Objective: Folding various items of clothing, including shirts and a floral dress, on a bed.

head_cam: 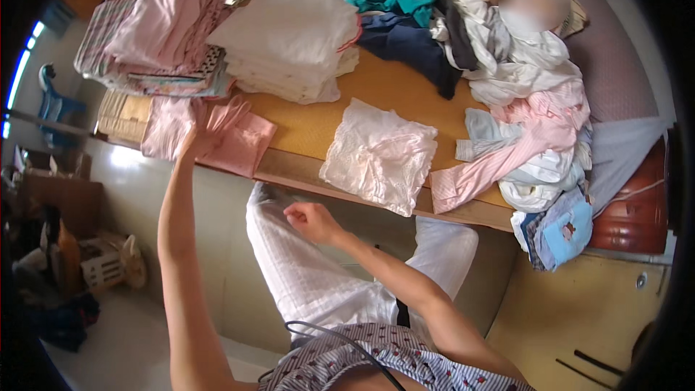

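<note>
My left hand (pixel 202 138) reaches to the table's left part and rests at a folded pink garment (pixel 241 138); whether its fingers grip the cloth is hidden. Beside it lies a folded pale pink striped cloth (pixel 163 127). My right hand (pixel 312 222), loosely curled, hovers over my lap just off the table's front edge, and no cloth shows in it. A white lace-edged cloth piece (pixel 383 155) lies flat near the middle, partly over the front edge. Farther right, a pink striped garment (pixel 488 165) trails a sleeve to the edge.
Stacks of folded pink and checked cloth (pixel 163 27) and folded white cloth (pixel 293 27) stand at the back left. A heap of loose white clothes (pixel 472 5) and dark blue clothes (pixel 402 38) covers the back. Folded blue clothes (pixel 567 228) overhang the right corner.
</note>
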Motion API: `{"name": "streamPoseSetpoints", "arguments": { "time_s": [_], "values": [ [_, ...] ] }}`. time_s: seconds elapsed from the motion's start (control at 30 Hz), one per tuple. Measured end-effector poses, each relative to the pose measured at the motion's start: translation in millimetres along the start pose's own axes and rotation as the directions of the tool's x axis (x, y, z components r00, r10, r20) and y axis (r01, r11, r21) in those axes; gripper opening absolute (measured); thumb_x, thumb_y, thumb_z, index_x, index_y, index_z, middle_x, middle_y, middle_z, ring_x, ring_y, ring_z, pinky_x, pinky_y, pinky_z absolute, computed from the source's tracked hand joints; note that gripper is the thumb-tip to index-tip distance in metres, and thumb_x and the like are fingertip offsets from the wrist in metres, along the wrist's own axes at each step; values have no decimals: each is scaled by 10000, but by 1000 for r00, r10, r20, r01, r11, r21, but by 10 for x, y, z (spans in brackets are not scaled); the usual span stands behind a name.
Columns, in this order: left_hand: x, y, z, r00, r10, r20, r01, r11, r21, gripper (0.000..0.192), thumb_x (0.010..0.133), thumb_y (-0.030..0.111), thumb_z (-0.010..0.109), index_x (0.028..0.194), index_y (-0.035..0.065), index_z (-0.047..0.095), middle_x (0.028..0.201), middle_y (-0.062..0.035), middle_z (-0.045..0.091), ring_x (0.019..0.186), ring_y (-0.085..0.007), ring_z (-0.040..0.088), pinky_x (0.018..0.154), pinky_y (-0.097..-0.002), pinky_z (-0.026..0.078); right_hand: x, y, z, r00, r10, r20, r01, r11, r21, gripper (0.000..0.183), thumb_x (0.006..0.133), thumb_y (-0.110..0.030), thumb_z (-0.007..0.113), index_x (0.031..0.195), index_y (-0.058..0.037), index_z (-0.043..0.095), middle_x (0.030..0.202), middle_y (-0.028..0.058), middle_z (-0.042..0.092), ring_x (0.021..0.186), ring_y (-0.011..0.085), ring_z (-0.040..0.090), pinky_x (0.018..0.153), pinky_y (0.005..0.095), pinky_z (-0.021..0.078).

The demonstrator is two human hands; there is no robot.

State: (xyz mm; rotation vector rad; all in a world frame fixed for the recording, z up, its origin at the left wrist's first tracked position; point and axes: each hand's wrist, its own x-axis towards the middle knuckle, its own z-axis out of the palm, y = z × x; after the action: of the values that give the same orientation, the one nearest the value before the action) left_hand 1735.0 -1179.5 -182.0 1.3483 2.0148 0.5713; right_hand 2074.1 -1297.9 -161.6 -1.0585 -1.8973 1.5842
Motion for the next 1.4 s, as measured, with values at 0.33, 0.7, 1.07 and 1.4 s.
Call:
{"name": "streamPoseSetpoints", "arguments": {
  "time_s": [0.33,0.7,1.07,1.4],
  "values": [
    [-1186,701,141,897,-296,330,438,480,-760,151,713,124,594,806,18,540,600,-13,529,423,-81,492,297,-205,326,108,-266,90,822,446,355,-546,436,716,536,736,-500,558,955,-12,532,828,73,587,729,137,566,652,270,475],
    [-2106,1910,751,993,-3,116,114,220,-969,214,779,-3,514,975,-80,476,912,-124,557,773,-156,582,576,-240,491,361,-280,-690,886,357,-296,-86,753,652,282,774,-179,538,972,22,526,888,147,577,756,222,598,663,324,524],
    [-2197,2706,2326,997,-52,55,68,295,-953,330,720,74,629,969,10,423,926,-92,527,685,-147,556,549,-265,484,-214,-168,-2356,903,311,-295,-65,779,623,183,736,-180,611,833,-29,576,770,27,581,650,112,556,538,218,443],
    [-2230,2596,2853,872,-286,397,472,273,-838,211,726,155,630,793,55,456,655,-8,493,576,-106,533,521,-230,482,-212,697,-2650,858,229,-459,-186,973,137,253,706,-155,635,905,-11,575,779,18,562,689,71,497,589,215,396]
  ]
}}
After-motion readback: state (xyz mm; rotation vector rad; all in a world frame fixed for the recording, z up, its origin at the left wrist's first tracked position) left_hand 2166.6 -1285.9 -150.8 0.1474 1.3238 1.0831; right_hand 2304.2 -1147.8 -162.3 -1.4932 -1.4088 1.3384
